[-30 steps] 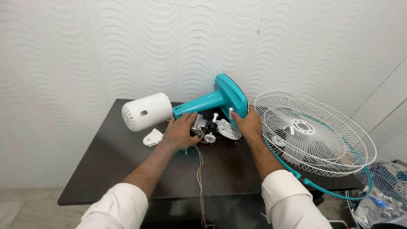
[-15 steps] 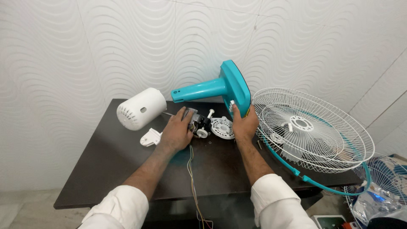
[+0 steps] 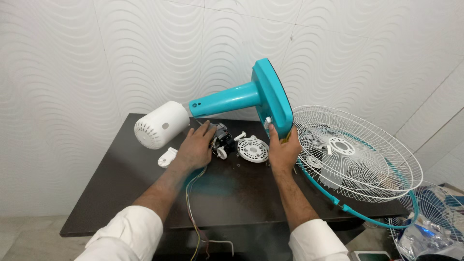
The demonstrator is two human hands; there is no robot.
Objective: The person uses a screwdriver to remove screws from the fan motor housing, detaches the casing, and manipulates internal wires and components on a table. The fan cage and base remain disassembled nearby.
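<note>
Thin coloured wires (image 3: pixel 193 212) trail off the dark matte table (image 3: pixel 121 193); left hand (image 3: pixel 195 145) lies loosely curled over the metal motor (image 3: pixel 223 141) – right hand (image 3: pixel 282 150) grips the glossy teal stand base (image 3: pixel 273 96), tilted on edge, ahead of a white ribbed housing (image 3: pixel 159 124)

Both arms outstretched, left hand (image 3: pixel 195 146) palm-down, right hand (image 3: pixel 282 151) upright, fingers curled.

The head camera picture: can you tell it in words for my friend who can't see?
A person's right hand grips the edge of a teal fan stand lying tipped on a dark table, while the left hand rests on a small motor. A white motor cover and wire fan guard lie alongside.
</note>
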